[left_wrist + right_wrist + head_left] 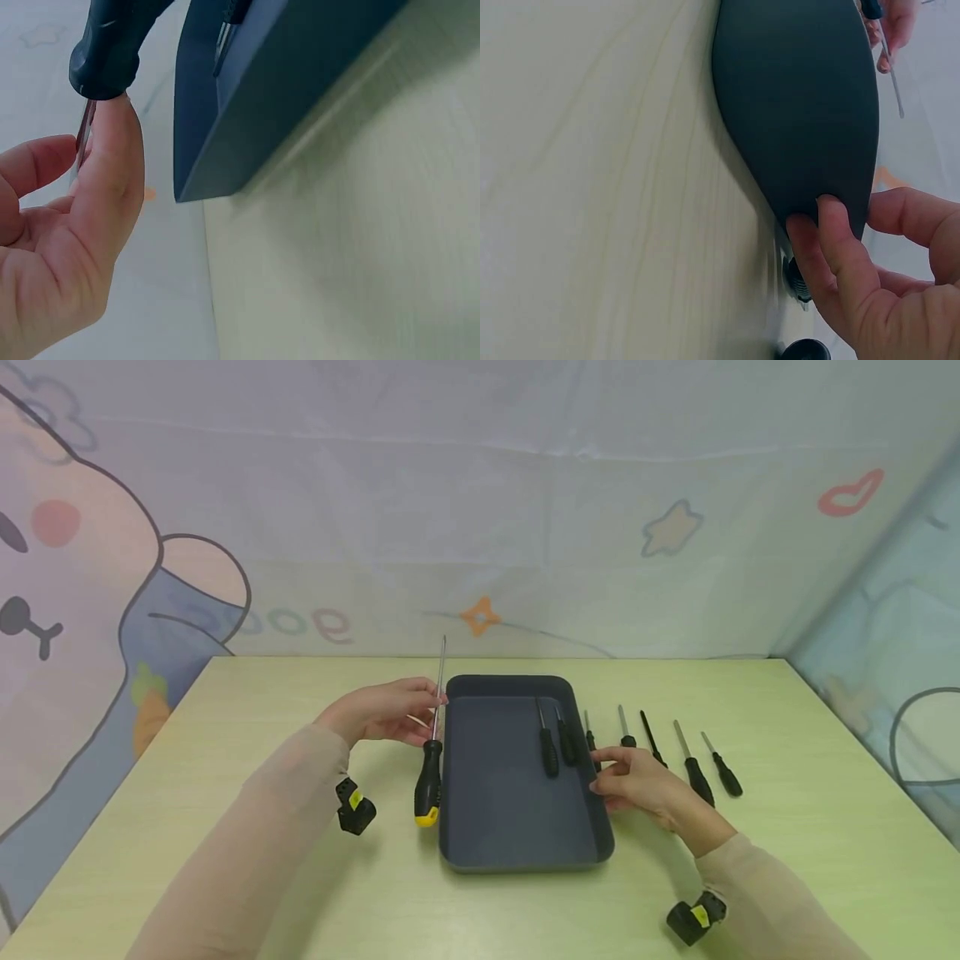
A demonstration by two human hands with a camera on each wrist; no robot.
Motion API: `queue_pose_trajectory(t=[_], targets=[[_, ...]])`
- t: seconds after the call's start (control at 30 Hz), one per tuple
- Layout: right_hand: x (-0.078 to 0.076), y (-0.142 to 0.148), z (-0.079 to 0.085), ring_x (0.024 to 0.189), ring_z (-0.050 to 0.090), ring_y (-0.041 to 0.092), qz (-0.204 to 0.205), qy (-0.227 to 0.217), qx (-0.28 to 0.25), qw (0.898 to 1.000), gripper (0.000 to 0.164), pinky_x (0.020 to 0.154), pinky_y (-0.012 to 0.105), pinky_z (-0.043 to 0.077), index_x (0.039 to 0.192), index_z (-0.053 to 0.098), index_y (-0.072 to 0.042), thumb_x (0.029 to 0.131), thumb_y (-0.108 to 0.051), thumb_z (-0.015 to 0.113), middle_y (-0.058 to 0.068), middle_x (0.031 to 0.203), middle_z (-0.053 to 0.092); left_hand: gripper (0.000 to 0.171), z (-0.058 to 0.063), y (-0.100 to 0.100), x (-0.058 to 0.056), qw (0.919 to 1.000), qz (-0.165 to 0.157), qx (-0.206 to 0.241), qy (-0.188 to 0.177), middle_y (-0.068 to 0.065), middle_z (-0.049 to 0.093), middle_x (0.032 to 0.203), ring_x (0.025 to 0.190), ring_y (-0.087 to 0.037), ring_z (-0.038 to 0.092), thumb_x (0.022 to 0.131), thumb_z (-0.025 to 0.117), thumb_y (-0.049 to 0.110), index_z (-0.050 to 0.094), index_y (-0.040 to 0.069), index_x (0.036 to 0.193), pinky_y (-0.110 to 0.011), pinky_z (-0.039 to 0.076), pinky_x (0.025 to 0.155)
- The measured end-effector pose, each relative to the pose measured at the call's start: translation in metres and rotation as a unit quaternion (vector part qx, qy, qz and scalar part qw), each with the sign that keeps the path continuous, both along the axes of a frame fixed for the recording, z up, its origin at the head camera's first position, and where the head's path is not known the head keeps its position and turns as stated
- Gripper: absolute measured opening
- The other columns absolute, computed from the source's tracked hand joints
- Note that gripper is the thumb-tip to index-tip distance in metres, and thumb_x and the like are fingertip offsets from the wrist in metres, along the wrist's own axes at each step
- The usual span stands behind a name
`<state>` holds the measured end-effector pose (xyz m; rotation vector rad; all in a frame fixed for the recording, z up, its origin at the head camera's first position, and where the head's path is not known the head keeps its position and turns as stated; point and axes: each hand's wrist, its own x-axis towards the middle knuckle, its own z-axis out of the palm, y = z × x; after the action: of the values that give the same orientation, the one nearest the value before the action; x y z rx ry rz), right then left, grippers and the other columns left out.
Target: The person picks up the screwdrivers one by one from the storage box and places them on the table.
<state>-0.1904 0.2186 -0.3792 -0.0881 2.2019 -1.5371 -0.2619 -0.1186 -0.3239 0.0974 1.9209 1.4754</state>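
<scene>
My left hand [382,710] pinches the metal shaft of a large screwdriver [428,781] with a black handle and yellow end. The screwdriver is held tip away, handle toward me, beside the left wall of a dark grey rectangular tray [517,831]. In the left wrist view, thumb and fingers meet on the shaft just beyond the handle [105,52]. My right hand [637,781] grips the tray's right side; in the right wrist view its fingertips press the outer wall [802,127], the thumb at the rim. Two small black screwdrivers [550,753] [566,745] lie inside the tray.
Right of the tray, several black-handled screwdrivers lie in a row on the pale wooden table [262,710], among them a larger one [698,779] and a small one [727,775] at the far right. A printed curtain [480,510] hangs behind the table's back edge.
</scene>
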Motion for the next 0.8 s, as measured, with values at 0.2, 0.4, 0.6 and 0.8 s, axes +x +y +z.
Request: queue_pose_trajectory(t=[0.2, 0.4, 0.6, 0.8], targets=[[-0.001, 0.000, -0.001, 0.090, 0.060, 0.020, -0.003, 0.000, 0.002, 1.000, 0.057, 0.074, 0.035, 0.053, 0.137, 0.030, 0.013, 0.088, 0.000, 0.056, 0.016, 0.101, 0.058, 0.030, -0.014, -0.010, 0.000, 0.9998, 0.009, -0.003, -0.018, -0.009, 0.050, 0.085, 0.063, -0.013, 0.056, 0.101, 0.036, 0.013, 0.035, -0.001, 0.128, -0.022, 0.052, 0.059], [-0.002, 0.001, -0.002, 0.092, 0.060, 0.021, -0.002, 0.001, 0.000, 1.000, 0.057, 0.075, 0.036, 0.053, 0.137, 0.030, 0.013, 0.088, -0.001, 0.056, 0.017, 0.102, 0.057, 0.028, -0.029, -0.017, 0.000, 0.9994, 0.019, -0.008, -0.028, -0.011, 0.052, 0.085, 0.064, -0.015, 0.057, 0.101, 0.037, 0.012, 0.036, -0.002, 0.125, -0.022, 0.052, 0.059], [-0.001, 0.001, -0.002, 0.089, 0.059, 0.020, -0.006, -0.003, -0.003, 1.000, 0.059, 0.074, 0.035, 0.053, 0.137, 0.030, 0.013, 0.088, -0.001, 0.058, 0.016, 0.102, 0.057, 0.025, -0.041, -0.018, 0.001, 0.9993, 0.014, -0.026, -0.022, -0.010, 0.053, 0.083, 0.063, -0.014, 0.056, 0.100, 0.038, 0.012, 0.038, -0.001, 0.122, -0.020, 0.052, 0.057], [-0.003, 0.000, -0.003, 0.087, 0.060, 0.019, -0.013, -0.005, -0.007, 1.000, 0.060, 0.073, 0.034, 0.053, 0.137, 0.031, 0.012, 0.086, -0.001, 0.059, 0.016, 0.102, 0.057, 0.025, -0.049, -0.022, 0.000, 0.9991, 0.015, -0.035, -0.015, -0.012, 0.053, 0.083, 0.062, -0.014, 0.056, 0.098, 0.036, 0.006, 0.037, -0.002, 0.122, -0.019, 0.051, 0.055]])
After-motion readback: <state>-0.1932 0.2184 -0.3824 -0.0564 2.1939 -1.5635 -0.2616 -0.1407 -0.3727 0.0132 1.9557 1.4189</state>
